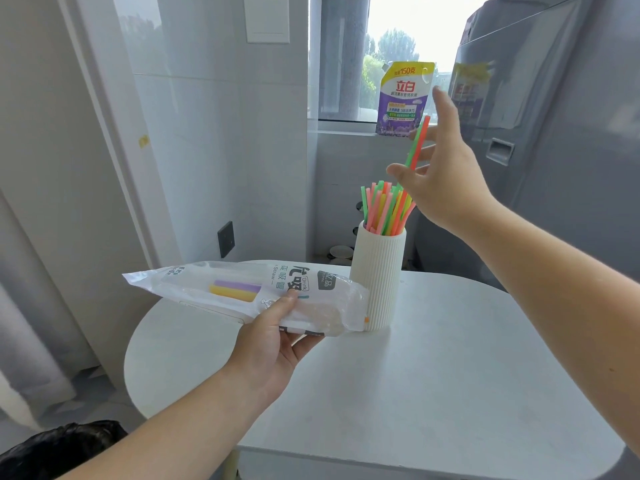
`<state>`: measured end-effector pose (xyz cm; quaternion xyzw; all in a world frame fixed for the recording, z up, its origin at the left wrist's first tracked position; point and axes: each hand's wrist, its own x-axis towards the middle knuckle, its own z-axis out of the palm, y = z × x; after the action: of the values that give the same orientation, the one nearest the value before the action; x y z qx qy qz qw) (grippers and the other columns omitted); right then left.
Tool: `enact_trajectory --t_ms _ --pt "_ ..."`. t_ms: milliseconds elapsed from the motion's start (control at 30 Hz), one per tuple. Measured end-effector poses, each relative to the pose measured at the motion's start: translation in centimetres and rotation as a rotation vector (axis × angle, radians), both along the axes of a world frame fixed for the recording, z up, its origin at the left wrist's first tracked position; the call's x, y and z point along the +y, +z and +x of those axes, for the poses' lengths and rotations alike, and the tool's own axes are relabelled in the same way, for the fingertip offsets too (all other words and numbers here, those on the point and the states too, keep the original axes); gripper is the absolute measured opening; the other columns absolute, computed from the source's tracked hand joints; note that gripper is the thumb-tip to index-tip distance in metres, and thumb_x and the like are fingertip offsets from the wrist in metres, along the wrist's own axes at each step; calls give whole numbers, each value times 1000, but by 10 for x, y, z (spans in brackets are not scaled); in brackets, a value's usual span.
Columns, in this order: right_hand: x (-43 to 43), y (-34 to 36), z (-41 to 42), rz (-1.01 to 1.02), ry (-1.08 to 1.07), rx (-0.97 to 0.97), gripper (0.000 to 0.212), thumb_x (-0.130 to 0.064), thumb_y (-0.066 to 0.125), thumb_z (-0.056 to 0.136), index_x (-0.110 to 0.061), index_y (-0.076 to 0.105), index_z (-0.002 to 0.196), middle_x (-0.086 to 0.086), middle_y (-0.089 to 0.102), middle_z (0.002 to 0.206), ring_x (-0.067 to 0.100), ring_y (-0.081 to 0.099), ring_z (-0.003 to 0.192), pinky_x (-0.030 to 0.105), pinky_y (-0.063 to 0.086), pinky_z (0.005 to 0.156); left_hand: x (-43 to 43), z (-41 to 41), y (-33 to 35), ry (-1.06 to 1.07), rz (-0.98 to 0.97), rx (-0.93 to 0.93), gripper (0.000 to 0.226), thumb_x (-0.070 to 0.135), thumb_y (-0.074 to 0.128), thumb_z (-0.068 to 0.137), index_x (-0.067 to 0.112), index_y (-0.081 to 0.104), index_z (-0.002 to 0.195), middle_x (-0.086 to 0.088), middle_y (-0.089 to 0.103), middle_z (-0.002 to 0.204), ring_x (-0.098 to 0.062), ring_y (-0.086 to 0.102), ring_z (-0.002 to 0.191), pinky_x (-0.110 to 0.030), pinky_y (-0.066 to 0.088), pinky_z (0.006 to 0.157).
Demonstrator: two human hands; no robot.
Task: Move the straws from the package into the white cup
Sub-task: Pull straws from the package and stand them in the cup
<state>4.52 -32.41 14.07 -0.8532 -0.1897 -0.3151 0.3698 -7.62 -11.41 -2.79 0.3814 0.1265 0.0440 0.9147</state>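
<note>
Over the white table (450,375), left grip (270,344) holds package (214,282), right grip (446,174) pinches straws (417,143) above white cup (379,271).

White table (450,375), bright window (408,29), grey fridge (554,133)
</note>
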Motion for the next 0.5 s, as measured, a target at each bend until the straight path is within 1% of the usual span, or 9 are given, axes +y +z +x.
enact_trajectory --t_ms 67,167,233,300,333,400,433,467,500 --pt "3 2 -3 -62 7 -62 93 -20 74 89 -34 13 157 -6 60 129 19 63 103 36 53 86 -1 0 0 -11 15 -7 32 11 71 93 17 72 125 -8 82 108 -22 80 85 -37 64 59" --pt "5 -3 -4 -236 -39 -69 48 -19 57 99 -20 46 146 3 70 120 28 66 106 46 54 91 -3 -1 2 -26 40 -13 34 12 70 94 17 71 128 -10 81 109 -22 80 85 -36 64 59" --pt "4 -11 -7 -322 -78 -75 33 -20 47 103 -7 60 131 14 72 119 36 64 110 50 53 92 -3 -2 3 -37 54 -20 36 13 70 94 16 70 129 -11 81 110 -23 80 86 -36 63 60" --pt "4 -19 -11 -408 -80 -20 34 -21 42 105 0 67 115 20 67 125 42 56 120 51 48 97 -3 -4 4 -52 65 -28 38 14 71 93 15 69 131 -11 80 112 -23 79 88 -36 64 61" --pt "4 -22 -13 -437 -79 38 36 -23 42 106 -3 69 117 21 60 138 42 48 130 50 44 103 -3 -4 5 -60 71 -34 41 15 72 91 16 68 132 -12 80 114 -24 79 90 -37 64 62" --pt "1 -25 -15 -436 -61 124 39 -32 43 106 -15 62 136 14 36 162 38 26 148 53 32 113 -4 -6 6 -74 88 -46 53 18 77 82 17 67 134 -13 79 119 -26 78 96 -38 64 65" --pt "0 -24 -17 -408 -46 116 43 -36 45 105 -20 54 144 11 28 166 34 20 151 54 28 116 -4 -6 7 -77 96 -52 58 20 79 78 17 67 134 -13 78 120 -27 78 100 -39 64 67" --pt "-2 -24 -20 -361 -35 76 46 -37 47 104 -23 48 148 8 28 166 32 20 151 52 27 116 -4 -6 8 -82 103 -59 60 22 80 75 17 67 134 -13 78 120 -28 77 102 -40 65 68" --pt "-4 -24 -25 -285 -28 20 47 -36 49 103 -23 48 148 7 33 163 30 25 149 48 29 115 -4 -7 8 -85 108 -66 61 22 80 74 16 68 133 -13 78 120 -29 77 104 -40 65 69"
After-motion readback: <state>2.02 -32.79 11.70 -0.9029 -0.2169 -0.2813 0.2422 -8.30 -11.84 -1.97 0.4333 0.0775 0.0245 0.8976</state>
